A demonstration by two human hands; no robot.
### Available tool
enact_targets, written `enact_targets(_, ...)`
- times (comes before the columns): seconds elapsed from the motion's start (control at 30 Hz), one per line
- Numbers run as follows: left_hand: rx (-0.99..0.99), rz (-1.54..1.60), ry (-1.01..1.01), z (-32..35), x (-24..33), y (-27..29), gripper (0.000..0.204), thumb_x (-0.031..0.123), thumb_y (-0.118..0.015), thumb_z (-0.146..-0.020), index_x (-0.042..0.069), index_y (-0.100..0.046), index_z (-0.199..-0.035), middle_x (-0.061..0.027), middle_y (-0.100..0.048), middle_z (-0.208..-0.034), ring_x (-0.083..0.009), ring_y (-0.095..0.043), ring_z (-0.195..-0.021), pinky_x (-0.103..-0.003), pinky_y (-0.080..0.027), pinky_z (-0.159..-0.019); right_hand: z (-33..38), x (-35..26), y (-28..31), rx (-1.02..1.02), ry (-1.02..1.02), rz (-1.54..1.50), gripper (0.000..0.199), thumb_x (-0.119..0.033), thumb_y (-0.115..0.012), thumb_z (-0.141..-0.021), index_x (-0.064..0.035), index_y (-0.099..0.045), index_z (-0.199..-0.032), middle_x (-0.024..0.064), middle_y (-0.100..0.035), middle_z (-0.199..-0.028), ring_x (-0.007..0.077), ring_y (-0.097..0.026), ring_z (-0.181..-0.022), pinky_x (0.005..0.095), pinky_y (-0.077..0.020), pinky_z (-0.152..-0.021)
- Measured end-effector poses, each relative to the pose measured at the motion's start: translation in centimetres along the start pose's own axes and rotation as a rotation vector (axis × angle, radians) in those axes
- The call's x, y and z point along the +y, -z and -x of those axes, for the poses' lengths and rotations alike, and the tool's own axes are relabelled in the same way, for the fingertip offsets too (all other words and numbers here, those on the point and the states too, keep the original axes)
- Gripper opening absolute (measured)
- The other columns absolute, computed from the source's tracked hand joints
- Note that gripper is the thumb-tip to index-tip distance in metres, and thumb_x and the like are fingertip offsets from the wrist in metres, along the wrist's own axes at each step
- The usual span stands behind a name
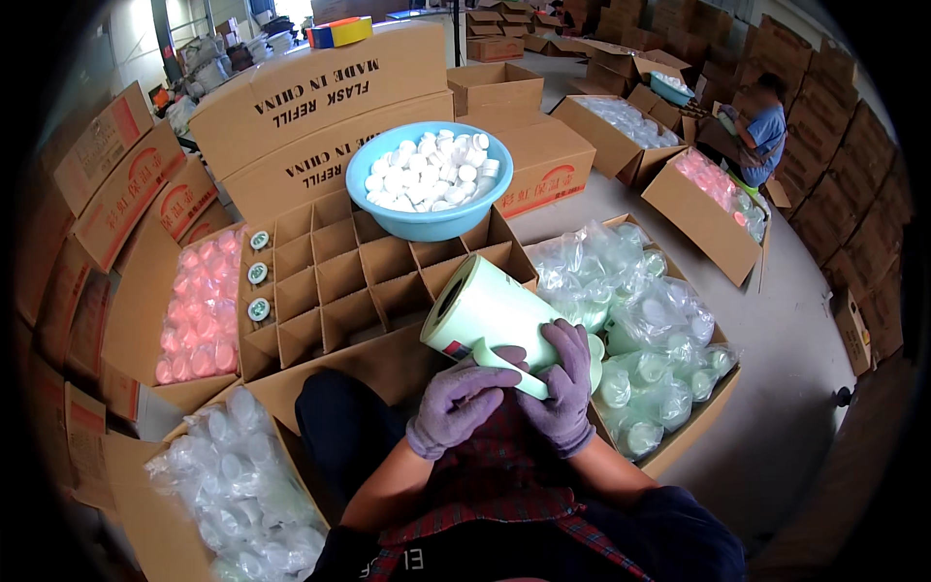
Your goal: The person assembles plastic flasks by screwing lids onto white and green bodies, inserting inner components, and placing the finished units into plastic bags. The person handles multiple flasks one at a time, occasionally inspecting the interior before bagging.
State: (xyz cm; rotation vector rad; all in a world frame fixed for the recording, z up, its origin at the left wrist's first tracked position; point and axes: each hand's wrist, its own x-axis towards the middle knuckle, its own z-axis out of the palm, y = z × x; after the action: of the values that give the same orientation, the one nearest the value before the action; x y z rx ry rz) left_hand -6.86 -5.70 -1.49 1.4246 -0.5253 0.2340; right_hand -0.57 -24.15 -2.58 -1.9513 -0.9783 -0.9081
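Observation:
A pale green flask casing [504, 308], a hollow cylinder, lies tilted above my lap with its dark round opening toward the upper left. My left hand [461, 405], in a purple-grey glove, pinches the end of the curved green handle [509, 366] on its near side. Gloved the same way, my right hand [562, 393] wraps around the casing's lower end and the handle's other end. Just beyond stands a divided carton [335, 276]; several of its cells show bare cardboard. Three flasks with round white-and-green tops [257, 274] fill cells along its left side.
A blue basin [427, 226] of white caps [432, 170] rests on the divided carton. Bagged green parts fill a box [693, 432] at right. Pink cups [202, 308] and clear-bagged parts [238, 475] stand left. Stacked cartons [325, 97] rise behind. Another person [761, 136] sits far right.

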Motion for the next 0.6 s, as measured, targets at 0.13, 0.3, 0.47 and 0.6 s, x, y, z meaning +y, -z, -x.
enact_targets(0.13,0.035,0.008,-0.082,0.6,-2.0,1.9,0.026,-0.003,-0.053,-0.092,-0.004,-0.068,-0.114,-0.0188,-0.064,-0.123,-0.0243,-0.063,-0.113,-0.032,-0.047,-0.098,-0.4,0.1,-0.2,0.046,0.083,0.093,0.044,-0.014,-0.081,-0.062,-0.0075,-0.043,-0.085,0.0248,-0.056,-0.127,0.0486,-0.054,-0.116,0.0647,-0.0359,-0.099)
enact_targets(0.3,0.601,0.283,0.197,1.3,-6.9,3.2,0.019,0.009,-0.058,-0.095,-0.002,-0.068,-0.108,-0.0137,-0.069,-0.108,-0.0231,-0.068,-0.098,-0.033,-0.053,-0.088,-0.9,1.2,0.9,0.068,0.003,0.204,0.044,-0.013,-0.081,-0.061,-0.0074,-0.044,-0.084,0.0241,-0.056,-0.127,0.0488,-0.054,-0.116,0.0637,-0.0365,-0.097)
enact_targets(0.47,0.578,0.077,0.440,2.1,-13.0,2.6,0.022,0.010,-0.060,-0.093,0.001,-0.067,-0.111,-0.0106,-0.069,-0.105,-0.0228,-0.067,-0.094,-0.033,-0.052,-0.085,-1.0,-0.9,0.8,0.029,-0.015,0.357,0.042,-0.020,-0.084,-0.063,-0.0092,-0.049,-0.085,0.0211,-0.057,-0.130,0.0444,-0.052,-0.119,0.0585,-0.0355,-0.099)
enact_targets(0.6,0.452,-0.454,0.205,1.9,-15.5,-1.0,0.031,0.013,-0.064,-0.086,0.002,-0.061,-0.114,-0.0172,-0.064,-0.107,-0.0331,-0.063,-0.098,-0.039,-0.049,-0.087,-0.1,-2.3,0.2,-0.076,-0.005,0.400,0.046,-0.032,-0.087,-0.064,-0.0118,-0.050,-0.081,0.0198,-0.055,-0.134,0.0434,-0.049,-0.123,0.0601,-0.0286,-0.105)
